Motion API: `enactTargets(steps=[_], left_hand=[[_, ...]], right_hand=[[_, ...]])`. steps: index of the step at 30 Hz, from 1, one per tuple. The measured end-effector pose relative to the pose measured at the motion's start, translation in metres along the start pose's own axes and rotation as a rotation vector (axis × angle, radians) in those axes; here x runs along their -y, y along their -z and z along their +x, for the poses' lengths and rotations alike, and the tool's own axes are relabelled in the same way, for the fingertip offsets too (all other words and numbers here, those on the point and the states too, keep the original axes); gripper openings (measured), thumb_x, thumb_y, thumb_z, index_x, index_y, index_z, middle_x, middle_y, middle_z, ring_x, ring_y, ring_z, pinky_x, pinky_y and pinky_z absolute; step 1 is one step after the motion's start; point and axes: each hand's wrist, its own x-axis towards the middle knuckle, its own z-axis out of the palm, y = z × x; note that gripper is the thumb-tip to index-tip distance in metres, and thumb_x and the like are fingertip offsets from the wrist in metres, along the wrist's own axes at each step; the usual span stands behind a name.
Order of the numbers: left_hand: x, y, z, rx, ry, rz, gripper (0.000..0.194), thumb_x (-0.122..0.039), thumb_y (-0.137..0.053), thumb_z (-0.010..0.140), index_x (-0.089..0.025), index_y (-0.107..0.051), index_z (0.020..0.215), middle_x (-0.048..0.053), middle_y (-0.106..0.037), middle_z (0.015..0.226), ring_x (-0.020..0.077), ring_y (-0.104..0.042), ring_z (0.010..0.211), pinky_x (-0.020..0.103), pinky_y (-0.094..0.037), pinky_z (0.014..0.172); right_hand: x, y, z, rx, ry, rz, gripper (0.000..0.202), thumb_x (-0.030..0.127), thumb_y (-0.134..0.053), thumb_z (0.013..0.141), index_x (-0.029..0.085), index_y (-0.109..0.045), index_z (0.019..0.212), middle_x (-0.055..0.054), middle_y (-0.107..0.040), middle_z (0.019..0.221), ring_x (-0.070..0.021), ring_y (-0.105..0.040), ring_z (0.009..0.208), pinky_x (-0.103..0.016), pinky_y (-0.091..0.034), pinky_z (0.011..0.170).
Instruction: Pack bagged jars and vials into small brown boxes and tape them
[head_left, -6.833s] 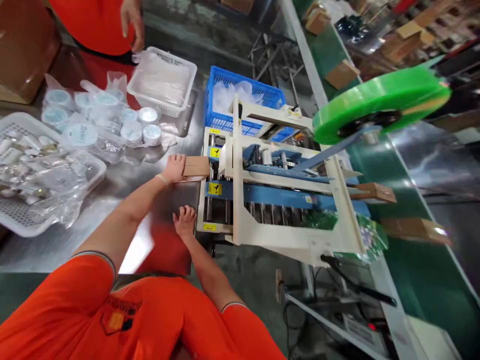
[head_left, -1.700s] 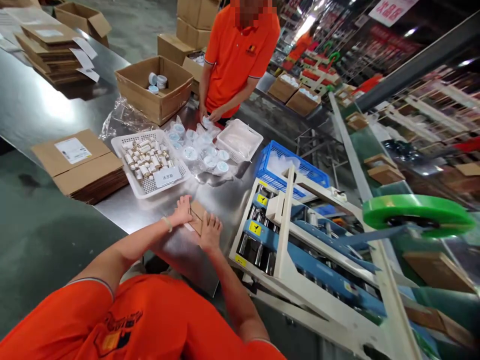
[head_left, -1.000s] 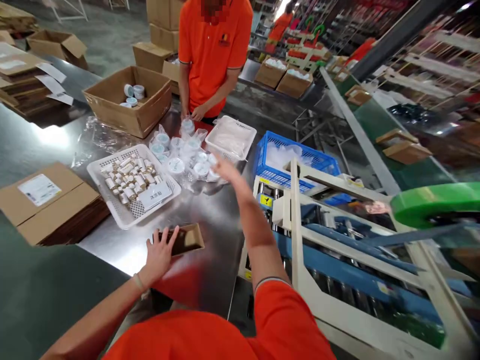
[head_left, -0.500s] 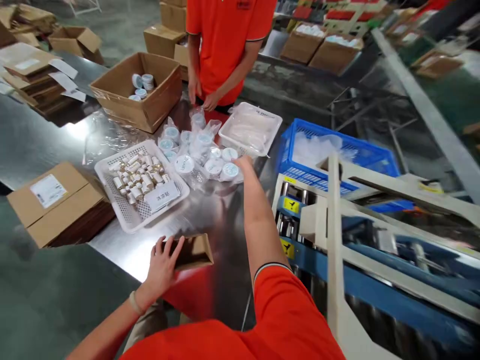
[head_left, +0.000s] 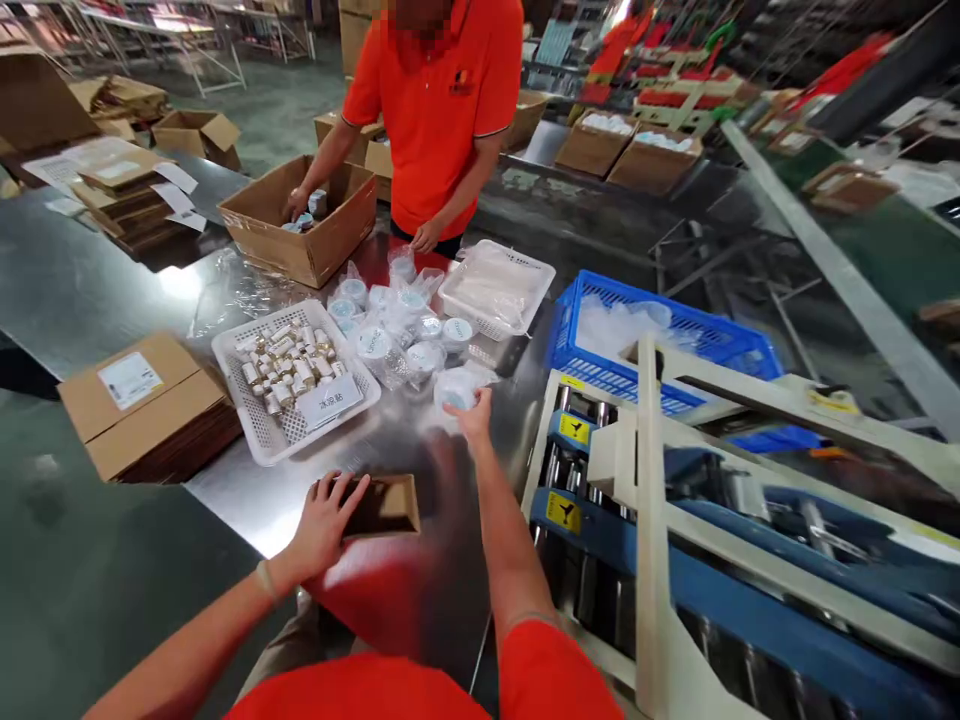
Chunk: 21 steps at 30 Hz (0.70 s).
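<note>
My left hand (head_left: 322, 530) grips the left side of a small open cardboard box (head_left: 401, 500), its fingers spread over the edge. The box stands at the near edge of the metal table. My right hand (head_left: 476, 418) pinches a round white jar in a clear plastic bag (head_left: 456, 388), in front of the pile. Several similar bagged jars (head_left: 375, 342) with pale blue lids lie beyond it. To their left, a white perforated basket (head_left: 259, 440) holds many small vials (head_left: 289, 365) and a printed card (head_left: 330, 400).
A co-worker (head_left: 442, 110) stands across the table, one hand inside a large carton (head_left: 300, 245) of jars. Flat cartons (head_left: 150, 400) are stacked at left. A white tray (head_left: 499, 285) with plastic bags lies behind the jars. A blue crate (head_left: 566, 340) and a roller machine (head_left: 649, 520) stand right.
My right hand has drawn back toward me from the pile with a bagged jar. My left hand stays at the small box. The co-worker has reached into the large carton.
</note>
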Motion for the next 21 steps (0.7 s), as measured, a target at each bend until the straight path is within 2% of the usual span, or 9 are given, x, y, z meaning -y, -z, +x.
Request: enactTargets(steps=[2,4,6,8,11,13,16,18,21], left_hand=[[0.008,0.007,0.012,0.039,-0.069,-0.1,0.116,-0.054,-0.097,0.092,-0.02,-0.053,0.193,0.028,-0.064,0.179,0.054,-0.058,0.162,0.069,-0.053,0.133],[0.015,0.011,0.022,0.036,-0.086,-0.241,0.133,-0.079,-0.097,0.088,-0.011,-0.05,0.192,0.033,-0.061,0.179,0.0583,-0.055,0.166,0.074,-0.05,0.136],[0.019,0.009,0.029,-0.018,-0.065,-0.392,0.145,-0.093,-0.092,0.086,-0.007,-0.044,0.192,0.036,-0.055,0.184,0.0591,-0.05,0.17,0.077,-0.047,0.139],[0.02,0.004,0.032,-0.065,-0.048,-0.513,0.149,-0.097,-0.092,0.083,-0.008,-0.042,0.192,0.035,-0.053,0.185,0.058,-0.049,0.171,0.078,-0.044,0.141],[0.018,0.002,0.037,-0.037,-0.105,-0.595,0.144,-0.091,-0.1,0.076,-0.015,-0.051,0.189,0.03,-0.059,0.18,0.0561,-0.052,0.169,0.075,-0.044,0.142],[0.014,0.004,0.042,-0.003,-0.168,-0.586,0.133,-0.085,-0.103,0.077,-0.02,-0.06,0.184,0.026,-0.064,0.175,0.0553,-0.052,0.167,0.073,-0.045,0.141],[0.008,0.007,0.049,-0.01,-0.223,-0.518,0.112,-0.078,-0.103,0.084,-0.02,-0.072,0.175,0.025,-0.068,0.17,0.0539,-0.052,0.165,0.072,-0.044,0.139],[0.003,0.007,0.05,-0.022,-0.247,-0.462,0.095,-0.075,-0.101,0.088,-0.02,-0.083,0.162,0.025,-0.068,0.169,0.0522,-0.054,0.16,0.073,-0.044,0.138],[-0.002,0.009,0.048,-0.019,-0.287,-0.393,0.077,-0.072,-0.101,0.092,-0.023,-0.091,0.15,0.024,-0.069,0.168,0.0492,-0.056,0.154,0.072,-0.043,0.137]], right_hand=[[-0.008,0.021,-0.042,-0.017,0.145,-0.062,0.051,0.037,-0.098,0.078,0.03,-0.054,0.104,-0.014,-0.073,0.125,-0.0366,-0.072,0.127,-0.05,-0.066,0.116],[-0.01,0.036,-0.091,0.057,0.37,-0.141,0.046,0.035,-0.098,0.081,0.029,-0.059,0.104,-0.017,-0.073,0.135,-0.0407,-0.071,0.14,-0.058,-0.065,0.123],[-0.005,0.04,-0.138,0.265,0.587,-0.199,0.038,0.033,-0.098,0.086,0.028,-0.066,0.106,-0.018,-0.073,0.144,-0.0422,-0.07,0.147,-0.062,-0.064,0.126],[0.007,0.036,-0.175,0.539,0.71,-0.241,0.037,0.031,-0.101,0.087,0.026,-0.073,0.11,-0.019,-0.073,0.155,-0.043,-0.07,0.152,-0.062,-0.063,0.13],[0.029,0.027,-0.199,0.825,0.677,-0.407,0.05,0.039,-0.111,0.086,0.021,-0.079,0.12,-0.023,-0.072,0.164,-0.0448,-0.069,0.156,-0.059,-0.064,0.13],[0.044,0.026,-0.202,0.861,0.621,-0.569,0.054,0.044,-0.11,0.092,0.019,-0.081,0.13,-0.025,-0.072,0.169,-0.0455,-0.067,0.16,-0.058,-0.066,0.129],[0.06,0.026,-0.212,0.808,0.598,-0.744,0.044,0.04,-0.099,0.106,0.019,-0.083,0.141,-0.025,-0.073,0.173,-0.0465,-0.063,0.167,-0.06,-0.065,0.129],[0.065,0.025,-0.225,0.85,0.581,-0.77,0.029,0.033,-0.087,0.113,0.019,-0.088,0.138,-0.024,-0.079,0.166,-0.0437,-0.069,0.161,-0.058,-0.065,0.129],[0.072,0.025,-0.231,1.07,0.531,-0.71,0.024,0.025,-0.072,0.117,0.021,-0.094,0.126,-0.016,-0.092,0.136,-0.0325,-0.085,0.131,-0.044,-0.071,0.113]])
